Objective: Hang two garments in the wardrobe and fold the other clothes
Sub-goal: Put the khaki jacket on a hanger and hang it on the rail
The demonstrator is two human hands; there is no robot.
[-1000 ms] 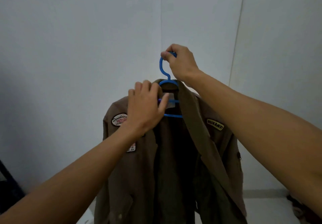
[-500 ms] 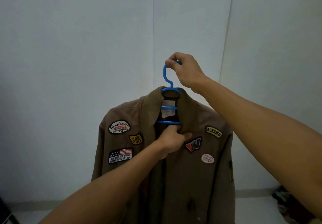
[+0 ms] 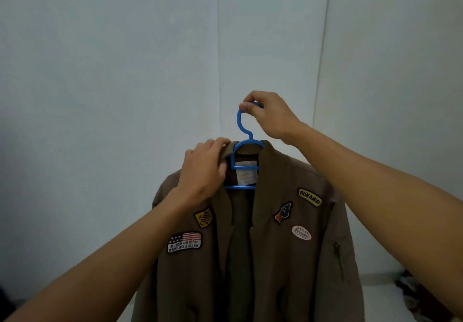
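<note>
R hand point(image 3: 271, 116) pinches plastic hanger point(image 3: 244, 143) hook; L hand point(image 3: 204, 168) grips twill jacket point(image 3: 275, 246) collar.

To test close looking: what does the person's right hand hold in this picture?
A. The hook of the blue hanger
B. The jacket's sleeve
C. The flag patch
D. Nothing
A: the right hand pinches the top of the blue hanger, which carries the brown jacket.

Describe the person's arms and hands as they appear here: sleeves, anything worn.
Both forearms are bare right to the frame edge, with no sleeves in view. The left hand and right hand wear no gloves; no rings, watch or bands are visible on the fingers or wrists.
</note>
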